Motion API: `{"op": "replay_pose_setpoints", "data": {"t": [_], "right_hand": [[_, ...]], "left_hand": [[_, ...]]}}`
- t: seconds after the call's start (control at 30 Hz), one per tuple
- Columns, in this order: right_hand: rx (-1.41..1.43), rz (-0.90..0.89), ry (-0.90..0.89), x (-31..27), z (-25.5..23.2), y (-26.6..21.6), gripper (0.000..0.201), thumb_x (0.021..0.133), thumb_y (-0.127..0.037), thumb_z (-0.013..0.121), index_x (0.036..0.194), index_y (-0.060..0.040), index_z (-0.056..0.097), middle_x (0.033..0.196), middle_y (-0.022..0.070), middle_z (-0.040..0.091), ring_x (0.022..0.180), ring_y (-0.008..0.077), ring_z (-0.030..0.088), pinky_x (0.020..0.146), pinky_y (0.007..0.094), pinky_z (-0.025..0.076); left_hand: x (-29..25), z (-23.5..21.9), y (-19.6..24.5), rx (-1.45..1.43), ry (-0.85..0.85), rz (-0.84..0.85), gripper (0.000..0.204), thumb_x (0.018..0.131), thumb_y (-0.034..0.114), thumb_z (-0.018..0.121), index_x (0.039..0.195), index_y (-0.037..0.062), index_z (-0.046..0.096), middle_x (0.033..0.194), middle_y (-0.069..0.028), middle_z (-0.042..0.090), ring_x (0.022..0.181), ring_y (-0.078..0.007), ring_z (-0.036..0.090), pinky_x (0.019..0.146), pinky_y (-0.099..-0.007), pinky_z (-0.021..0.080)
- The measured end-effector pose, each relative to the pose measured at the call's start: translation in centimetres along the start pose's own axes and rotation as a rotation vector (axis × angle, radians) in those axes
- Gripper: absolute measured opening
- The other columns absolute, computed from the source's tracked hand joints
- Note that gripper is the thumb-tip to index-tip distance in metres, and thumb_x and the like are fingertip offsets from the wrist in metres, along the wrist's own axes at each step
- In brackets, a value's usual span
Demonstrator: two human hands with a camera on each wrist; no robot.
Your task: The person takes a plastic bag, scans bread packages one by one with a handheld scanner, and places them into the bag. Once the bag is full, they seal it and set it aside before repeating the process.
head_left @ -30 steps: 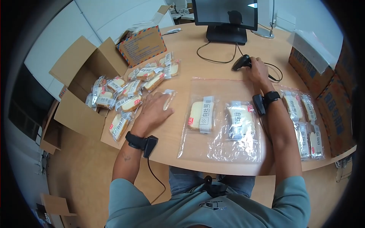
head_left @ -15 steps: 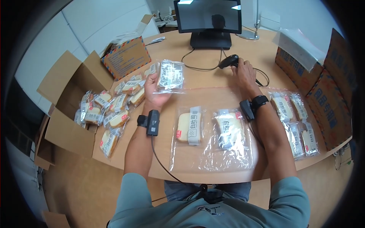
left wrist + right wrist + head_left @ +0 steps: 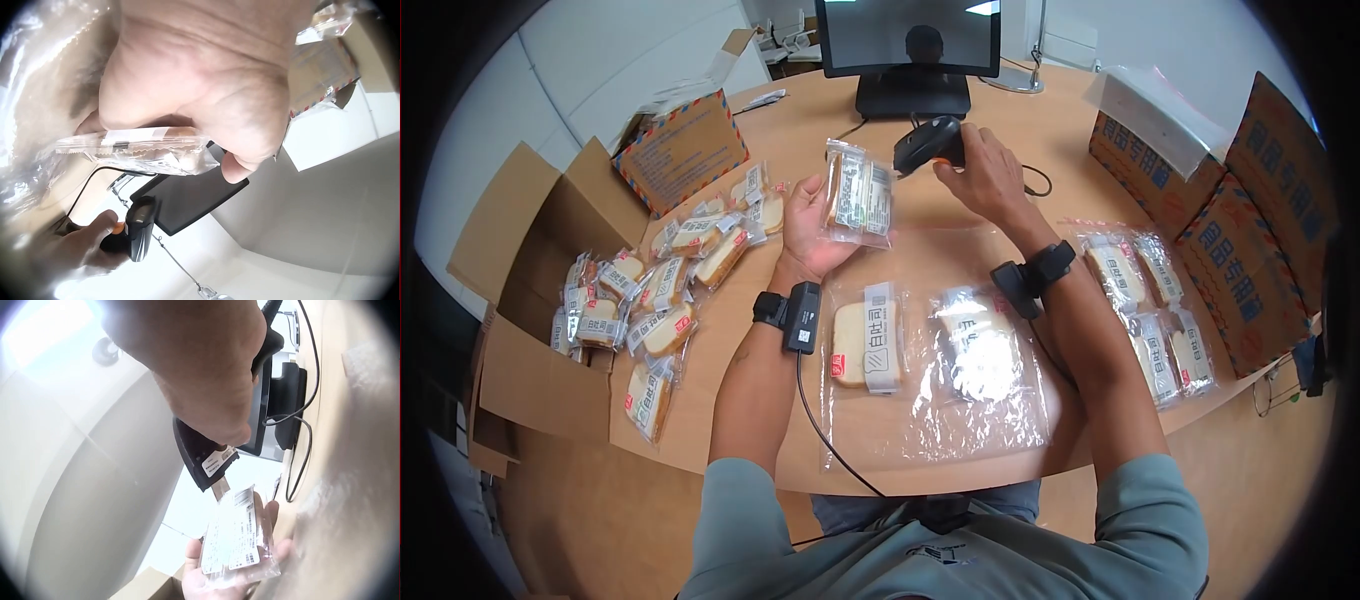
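Note:
My left hand holds up a bread slice in a clear wrapper, with the thumb at one edge and the fingers behind. Its printed label, with a barcode, faces the scanner in the right wrist view. My right hand grips a black barcode scanner by its handle, above the table. The scanner's head points at the wrapped slice from a short distance. Below the hands, two more wrapped slices, a left one and a right one, lie on a large clear plastic bag.
Several wrapped slices are heaped at the left, partly inside an open cardboard box. Other packs lie at the right beside printed cartons. A monitor and a striped-edge box stand at the back.
My left hand has picked the wrapped slice off the table and raised it, label side showing. My right hand has lifted the scanner and brought it left toward the slice.

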State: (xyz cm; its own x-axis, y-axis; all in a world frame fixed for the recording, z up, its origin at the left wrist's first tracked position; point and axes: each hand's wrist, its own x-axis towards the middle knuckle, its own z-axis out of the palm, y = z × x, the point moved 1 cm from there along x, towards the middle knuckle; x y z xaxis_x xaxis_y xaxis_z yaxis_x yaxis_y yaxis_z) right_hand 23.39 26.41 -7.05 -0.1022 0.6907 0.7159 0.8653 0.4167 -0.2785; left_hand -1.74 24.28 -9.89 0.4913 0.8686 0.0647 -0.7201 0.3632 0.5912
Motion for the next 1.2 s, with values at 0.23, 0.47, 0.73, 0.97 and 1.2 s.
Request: {"op": "replay_pose_setpoints", "data": {"t": [0.23, 0.47, 0.73, 0.97, 1.2], "right_hand": [[0.052, -0.058, -0.036, -0.1, 0.4, -0.3, 0.042, 0.081, -0.03, 0.072, 0.109, -0.0041, 0.054, 0.089, 0.0185, 0.061, 0.082, 0.0387, 0.061, 0.072, 0.0486, 0.047], [0.044, 0.043, -0.164, 0.1, -0.7, -1.2, 0.045, 0.084, -0.032, 0.071, 0.115, -0.0031, 0.055, 0.101, 0.0222, 0.062, 0.096, 0.0396, 0.062, 0.084, 0.0476, 0.048], [0.038, -0.016, -0.178, -0.5, 1.3, 2.8, 0.041, 0.086, -0.031, 0.071, 0.115, -0.0056, 0.056, 0.099, 0.0216, 0.063, 0.094, 0.0407, 0.061, 0.079, 0.0495, 0.048], [-0.078, 0.118, -0.363, -0.2, 2.6, 6.0, 0.041, 0.085, -0.033, 0.072, 0.11, -0.0024, 0.062, 0.106, 0.0222, 0.064, 0.102, 0.0403, 0.061, 0.085, 0.0498, 0.049], [-0.22, 0.053, -0.303, 1.4, 1.4, 4.8, 0.048, 0.086, -0.04, 0.07, 0.11, 0.0009, 0.063, 0.106, 0.0228, 0.064, 0.096, 0.0387, 0.064, 0.087, 0.0467, 0.05]], "left_hand": [[0.0, 0.3, 0.0, 0.003, -0.076, -0.027, 0.07, 0.096, 0.049, 0.028, 0.151, 0.0045, 0.034, 0.145, -0.0246, 0.046, 0.13, -0.0488, 0.045, 0.103, -0.0739, 0.031], [-0.1, 0.2, 0.1, 0.016, -0.078, -0.032, 0.067, 0.098, 0.045, 0.027, 0.15, 0.0036, 0.035, 0.144, -0.0242, 0.047, 0.129, -0.0514, 0.045, 0.104, -0.0719, 0.031], [0.2, -1.5, 1.4, -0.014, -0.04, 0.035, 0.058, 0.098, 0.035, 0.035, 0.144, 0.0002, 0.042, 0.14, -0.0224, 0.052, 0.126, -0.0449, 0.052, 0.104, -0.0662, 0.037], [0.3, -1.6, 1.8, 0.173, -0.001, 0.23, 0.052, 0.092, 0.02, 0.061, 0.139, 0.0035, 0.046, 0.132, -0.0118, 0.057, 0.117, -0.0286, 0.058, 0.099, -0.0464, 0.047], [-0.1, 2.0, 1.0, 0.987, 0.189, 0.532, 0.082, 0.084, 0.027, 0.073, 0.151, 0.0038, 0.031, 0.15, -0.0173, 0.04, 0.137, -0.0293, 0.041, 0.11, -0.0401, 0.038]]}}
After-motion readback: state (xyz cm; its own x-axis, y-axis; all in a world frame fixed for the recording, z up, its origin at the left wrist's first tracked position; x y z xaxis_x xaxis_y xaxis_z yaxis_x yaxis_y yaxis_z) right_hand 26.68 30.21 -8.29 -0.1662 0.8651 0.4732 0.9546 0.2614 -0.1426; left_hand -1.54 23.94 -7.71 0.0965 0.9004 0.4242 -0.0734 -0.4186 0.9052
